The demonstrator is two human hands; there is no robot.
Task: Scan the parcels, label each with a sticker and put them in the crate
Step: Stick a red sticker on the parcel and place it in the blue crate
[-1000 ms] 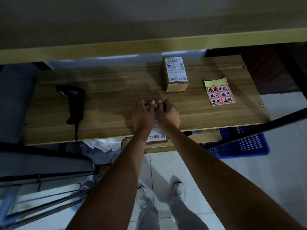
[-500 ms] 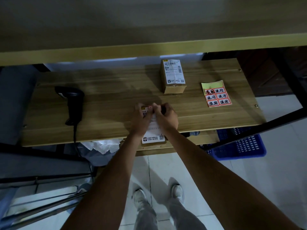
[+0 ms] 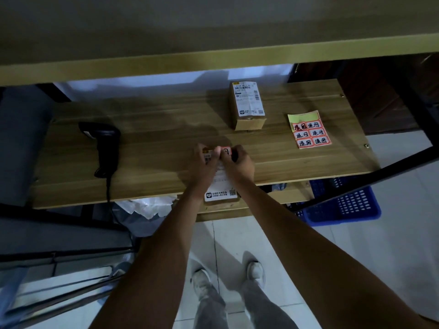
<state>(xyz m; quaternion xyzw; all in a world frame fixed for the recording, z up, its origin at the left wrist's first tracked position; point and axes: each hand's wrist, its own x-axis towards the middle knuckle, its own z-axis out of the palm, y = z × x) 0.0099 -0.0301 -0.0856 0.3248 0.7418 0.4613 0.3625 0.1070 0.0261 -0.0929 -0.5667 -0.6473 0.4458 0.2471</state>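
Dim wooden table (image 3: 166, 143): my left hand (image 3: 205, 166) and right hand (image 3: 237, 163) both pinch a red sticker (image 3: 225, 151) onto the brown cardboard parcel (image 3: 221, 194) overhanging the table's near edge. Uneven pressure could crease the sticker or tip the parcel off.

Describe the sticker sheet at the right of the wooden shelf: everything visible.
The sticker sheet is a yellow-green backing lying flat, slightly askew, on the wooden shelf, right of the far cardboard parcel. It holds six red-orange stickers with black handwritten characters, in three rows of two. The top strip is bare. Nothing touches it.
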